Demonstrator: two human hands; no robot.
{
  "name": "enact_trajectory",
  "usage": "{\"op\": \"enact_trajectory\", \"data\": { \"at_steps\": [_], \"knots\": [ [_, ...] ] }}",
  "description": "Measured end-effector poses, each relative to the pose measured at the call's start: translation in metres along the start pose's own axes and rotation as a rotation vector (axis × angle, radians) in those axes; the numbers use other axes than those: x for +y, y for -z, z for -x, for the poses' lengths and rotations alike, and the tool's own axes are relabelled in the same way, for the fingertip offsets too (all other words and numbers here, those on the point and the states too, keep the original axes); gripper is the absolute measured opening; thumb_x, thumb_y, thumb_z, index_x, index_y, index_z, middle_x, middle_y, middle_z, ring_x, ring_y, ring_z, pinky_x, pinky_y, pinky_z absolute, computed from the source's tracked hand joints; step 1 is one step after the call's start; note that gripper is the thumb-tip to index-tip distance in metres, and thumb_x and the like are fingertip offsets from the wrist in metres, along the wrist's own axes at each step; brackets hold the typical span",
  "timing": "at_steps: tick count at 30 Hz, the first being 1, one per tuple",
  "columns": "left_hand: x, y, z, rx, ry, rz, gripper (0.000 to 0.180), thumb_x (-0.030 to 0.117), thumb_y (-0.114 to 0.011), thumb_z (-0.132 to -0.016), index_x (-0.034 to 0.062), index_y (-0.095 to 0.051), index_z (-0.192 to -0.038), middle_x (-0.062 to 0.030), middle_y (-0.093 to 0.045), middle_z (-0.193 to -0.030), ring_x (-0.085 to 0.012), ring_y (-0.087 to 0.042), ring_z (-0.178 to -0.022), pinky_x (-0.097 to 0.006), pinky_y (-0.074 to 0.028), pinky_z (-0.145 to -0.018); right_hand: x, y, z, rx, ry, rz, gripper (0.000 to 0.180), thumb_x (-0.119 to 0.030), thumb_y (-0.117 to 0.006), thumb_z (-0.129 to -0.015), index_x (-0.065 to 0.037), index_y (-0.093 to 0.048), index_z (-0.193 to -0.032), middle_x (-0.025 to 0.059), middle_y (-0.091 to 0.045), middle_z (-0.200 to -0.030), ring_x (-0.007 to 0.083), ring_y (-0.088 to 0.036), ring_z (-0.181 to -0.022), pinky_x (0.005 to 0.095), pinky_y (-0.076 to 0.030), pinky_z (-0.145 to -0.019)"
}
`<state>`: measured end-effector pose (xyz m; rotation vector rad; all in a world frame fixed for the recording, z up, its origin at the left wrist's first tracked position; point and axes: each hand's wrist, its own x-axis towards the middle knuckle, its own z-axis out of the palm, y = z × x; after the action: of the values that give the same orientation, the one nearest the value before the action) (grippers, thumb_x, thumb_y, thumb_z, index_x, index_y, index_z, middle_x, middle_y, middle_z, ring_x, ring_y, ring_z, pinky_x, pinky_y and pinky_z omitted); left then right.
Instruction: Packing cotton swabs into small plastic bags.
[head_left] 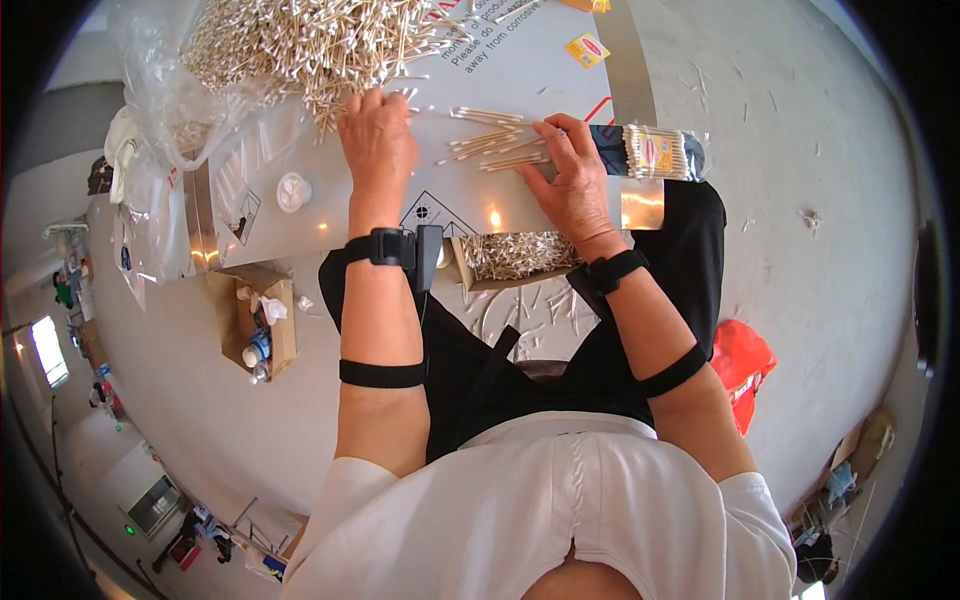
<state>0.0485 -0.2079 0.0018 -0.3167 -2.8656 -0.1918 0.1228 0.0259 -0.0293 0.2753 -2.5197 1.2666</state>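
Observation:
A large heap of loose cotton swabs (310, 50) lies at the far left of the grey tabletop (340, 205). My left hand (378, 140) is at the heap's near right edge, fingers curled down among the cotton swabs, a few tips poking out beside them. To its right, a small loose group of cotton swabs (490, 140) lies flat on the table. My right hand (575, 175) rests at the right end of that group, thumb and forefinger apart and touching the swab ends. Just right of it lies a clear pack of cotton swabs (655, 152) with a yellow label.
Clear plastic bag (160, 90) hangs over the table's left side. A small white round tub (293, 191) and a yellow card (586, 50) lie on the table. Below are a box of swabs (515, 258) and a carton with bottles (285, 345); a red bag (740, 370) lies right.

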Motion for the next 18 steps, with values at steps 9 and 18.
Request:
{"op": "enact_trajectory", "data": {
  "at_steps": [9,18],
  "knots": [
    [0.020,-0.006,-0.015,-0.069,0.064,0.265,0.011,0.016,-0.077,-0.071,0.0120,-0.068,-0.077,-0.0043,-0.063,-0.089,-0.0282,-0.056,-0.096,-0.043,-0.045,-0.082,0.000,0.003,0.001,0.002,-0.001,0.027,0.048,-0.007,-0.077,-0.071,-0.003,-0.061,-0.116,0.0133,-0.056,-0.119,0.0328,-0.060,-0.104,0.0391,-0.052,-0.088],
    [0.016,0.020,0.009,-0.072,0.153,0.809,0.006,0.008,-0.070,-0.078,0.0039,-0.066,-0.076,-0.0034,-0.065,-0.077,-0.0143,-0.058,-0.071,-0.030,-0.046,-0.068,0.002,0.000,0.000,0.021,0.021,-0.002,0.048,-0.008,-0.077,-0.069,-0.001,-0.059,-0.113,0.0148,-0.055,-0.116,0.0348,-0.059,-0.104,0.0406,-0.051,-0.088]
  ]
}}
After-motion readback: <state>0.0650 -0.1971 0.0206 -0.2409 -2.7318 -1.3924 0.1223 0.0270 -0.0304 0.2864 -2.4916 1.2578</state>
